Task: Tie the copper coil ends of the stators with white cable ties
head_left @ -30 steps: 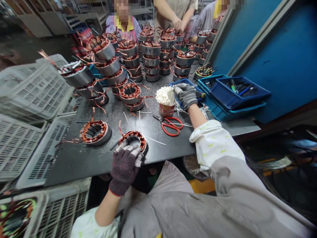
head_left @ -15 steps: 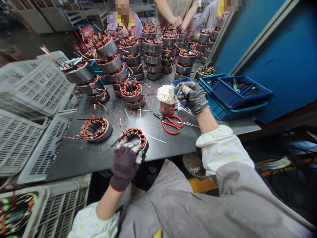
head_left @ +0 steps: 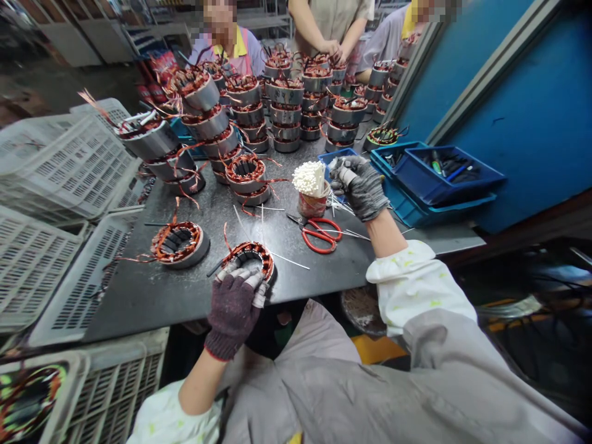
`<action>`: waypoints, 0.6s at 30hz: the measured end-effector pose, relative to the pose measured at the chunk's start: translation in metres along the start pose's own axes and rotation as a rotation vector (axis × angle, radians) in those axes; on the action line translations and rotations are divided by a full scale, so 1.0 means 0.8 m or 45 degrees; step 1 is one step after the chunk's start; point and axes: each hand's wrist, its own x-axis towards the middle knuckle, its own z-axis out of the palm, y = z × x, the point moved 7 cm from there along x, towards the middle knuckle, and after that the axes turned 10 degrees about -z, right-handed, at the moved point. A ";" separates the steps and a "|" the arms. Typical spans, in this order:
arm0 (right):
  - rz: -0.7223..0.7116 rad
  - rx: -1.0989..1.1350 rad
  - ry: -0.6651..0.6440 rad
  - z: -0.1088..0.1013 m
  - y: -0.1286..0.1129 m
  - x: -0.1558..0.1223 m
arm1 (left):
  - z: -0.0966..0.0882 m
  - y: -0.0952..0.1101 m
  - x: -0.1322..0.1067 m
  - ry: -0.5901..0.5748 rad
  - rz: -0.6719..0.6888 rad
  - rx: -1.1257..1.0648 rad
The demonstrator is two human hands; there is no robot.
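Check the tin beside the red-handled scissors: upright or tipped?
Upright: the tin stands on the table, with white sticks rising from its top.

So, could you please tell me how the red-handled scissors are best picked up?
Probably by the red handle loops, coming from above on the near right: the scissors lie flat, loops to the near right, blades pointing left and away.

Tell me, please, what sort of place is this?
Probably a factory workshop: stacks of copper-wound metal rings stand on the table, plastic crates are at the left, and the gloved left hand touches another ring.
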 end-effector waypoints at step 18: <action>-0.574 -0.097 -1.010 0.084 -0.075 -0.290 | 0.004 0.007 -0.008 -0.285 -0.189 -0.026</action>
